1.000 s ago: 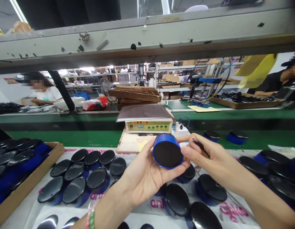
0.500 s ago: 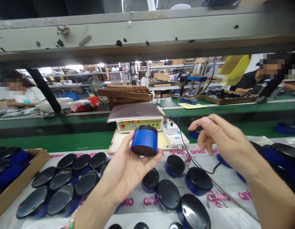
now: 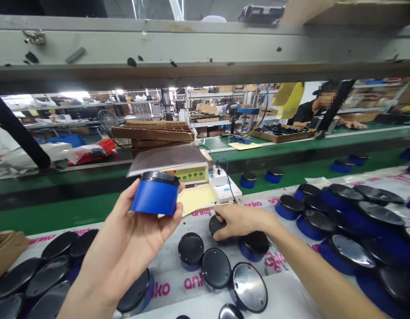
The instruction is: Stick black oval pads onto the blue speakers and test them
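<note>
My left hand (image 3: 135, 239) holds a blue round housing with a black lid (image 3: 156, 192) up at mid-view, its side facing me, thumb and fingertips on opposite sides. Lower down, my right hand (image 3: 241, 220) has its thumb and fingers around the edge of another black-topped housing (image 3: 215, 225) that stands on the sheet-covered bench. Close by are more such housings, among them a black-lidded one (image 3: 191, 248) and one with a shiny lid (image 3: 249, 287). My right hand and forearm partly cover the housing beneath and one beside it (image 3: 254, 245).
Groups of housings stand at left and right (image 3: 344, 212). Behind the bench are a green conveyor belt (image 3: 92, 204), a control box with lit buttons (image 3: 191, 173) and a white power strip (image 3: 225, 190). A shelf beam (image 3: 191, 48) crosses overhead. A co-worker (image 3: 311, 108) sits across.
My right hand has come down from the air onto a housing on the bench. My left hand still holds its housing, now tilted less. The view has turned right.
</note>
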`<state>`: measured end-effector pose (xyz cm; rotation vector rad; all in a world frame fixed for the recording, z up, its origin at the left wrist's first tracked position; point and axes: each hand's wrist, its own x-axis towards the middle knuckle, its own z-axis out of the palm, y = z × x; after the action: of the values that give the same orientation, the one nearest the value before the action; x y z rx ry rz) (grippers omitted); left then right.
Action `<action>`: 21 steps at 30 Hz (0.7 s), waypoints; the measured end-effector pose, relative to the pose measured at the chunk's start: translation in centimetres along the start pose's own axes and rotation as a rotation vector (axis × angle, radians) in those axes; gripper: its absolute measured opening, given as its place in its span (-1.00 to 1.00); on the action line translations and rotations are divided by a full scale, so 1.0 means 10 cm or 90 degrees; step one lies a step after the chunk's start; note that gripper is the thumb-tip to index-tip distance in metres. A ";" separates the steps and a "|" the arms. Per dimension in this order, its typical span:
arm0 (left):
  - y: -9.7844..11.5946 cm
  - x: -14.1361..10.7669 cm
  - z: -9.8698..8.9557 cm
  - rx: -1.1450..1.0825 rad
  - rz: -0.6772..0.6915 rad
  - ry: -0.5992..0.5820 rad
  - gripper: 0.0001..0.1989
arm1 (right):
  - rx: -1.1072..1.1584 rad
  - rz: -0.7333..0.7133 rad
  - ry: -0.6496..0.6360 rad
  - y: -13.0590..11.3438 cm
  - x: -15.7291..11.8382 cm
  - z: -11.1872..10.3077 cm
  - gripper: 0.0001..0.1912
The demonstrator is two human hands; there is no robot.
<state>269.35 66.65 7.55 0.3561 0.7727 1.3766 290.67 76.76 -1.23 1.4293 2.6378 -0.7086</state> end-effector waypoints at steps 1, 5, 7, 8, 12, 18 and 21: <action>0.00 -0.01 0.01 0.005 0.000 0.004 -0.54 | 0.000 -0.010 -0.007 -0.01 0.03 0.02 -0.56; -0.01 0.00 0.00 0.028 0.000 0.014 -0.54 | 0.009 -0.046 0.001 -0.04 0.03 0.05 -0.56; -0.03 0.01 0.00 0.042 0.004 0.013 -0.55 | 0.019 -0.065 0.010 -0.05 0.02 0.04 -0.59; -0.03 0.01 0.00 0.048 0.008 0.014 -0.55 | 0.025 -0.072 0.016 -0.05 0.02 0.04 -0.60; -0.05 0.05 0.00 0.075 0.023 0.030 -0.57 | 0.054 -0.083 0.048 -0.04 0.02 -0.02 -0.52; -0.15 0.14 -0.15 0.215 0.057 -0.023 -0.62 | 0.124 -0.130 0.068 -0.06 -0.08 -0.17 -0.39; -0.24 0.20 -0.24 0.350 0.088 -0.110 -0.40 | 0.168 -0.156 0.134 -0.12 -0.20 -0.25 -0.50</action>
<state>269.51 67.66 3.77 0.9608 0.9906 1.2233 291.25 75.67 1.94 1.3127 3.0137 -1.0164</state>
